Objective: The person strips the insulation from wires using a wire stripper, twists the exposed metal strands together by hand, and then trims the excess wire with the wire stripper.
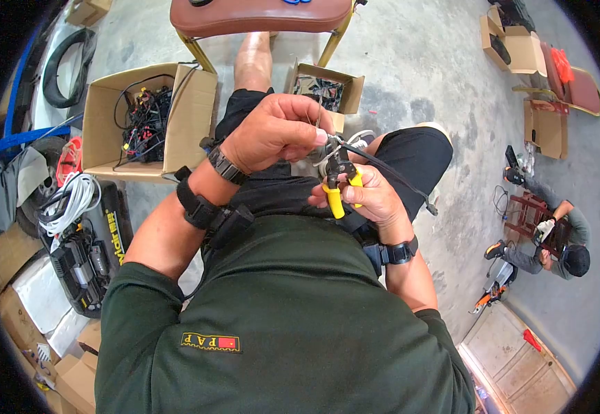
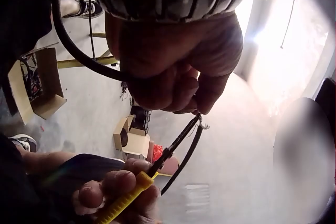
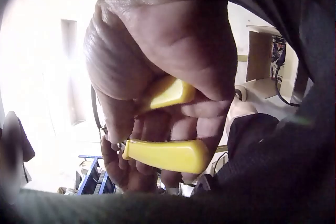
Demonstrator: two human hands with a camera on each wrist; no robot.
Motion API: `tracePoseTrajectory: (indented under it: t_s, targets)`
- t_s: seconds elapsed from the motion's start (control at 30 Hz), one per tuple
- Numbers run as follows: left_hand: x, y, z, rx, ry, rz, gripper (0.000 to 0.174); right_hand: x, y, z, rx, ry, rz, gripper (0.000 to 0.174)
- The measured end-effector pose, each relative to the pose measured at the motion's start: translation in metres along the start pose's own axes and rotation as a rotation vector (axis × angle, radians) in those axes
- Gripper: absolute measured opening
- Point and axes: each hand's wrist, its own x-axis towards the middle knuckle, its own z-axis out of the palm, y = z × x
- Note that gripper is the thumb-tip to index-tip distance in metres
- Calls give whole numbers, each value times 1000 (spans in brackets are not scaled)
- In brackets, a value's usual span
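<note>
In the head view my left hand [image 1: 276,131] is raised over my lap, thumb and fingers pinching a black cable [image 1: 390,171]. The left wrist view shows the thick cable [image 2: 79,56] running into the curled fingers. A frayed cable end [image 2: 202,126] is beside the tips of the yellow-handled pliers [image 1: 333,200]. My right hand [image 1: 381,196] holds these pliers, fingers and thumb around the handles, with the dark head right below the left fingertips. In the right wrist view the yellow handles [image 3: 168,155] stand apart within the palm.
A cardboard box [image 1: 196,117] of tangled cables stands at the left, a smaller box [image 1: 355,93] of cable pieces ahead. A brown-seated chair [image 1: 262,19] is in front. Coiled white cable [image 1: 72,200] lies at the left. Another person [image 1: 576,234] crouches at the right.
</note>
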Motion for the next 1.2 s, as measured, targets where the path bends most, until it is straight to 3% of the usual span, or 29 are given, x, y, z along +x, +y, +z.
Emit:
tracePoseTrajectory:
  t_s: [0.6,1.0,1.2]
  targets:
    - [0,-2,0,-77,-16,-20,13,3,-1,-3,-33,-57,41,29]
    - [-2,0,3,-90,2,-12,12,3,-5,3,-13,56,36,26]
    - [-2,-3,1,-84,-24,-47,12,-10,-13,1,-9,13,52,26]
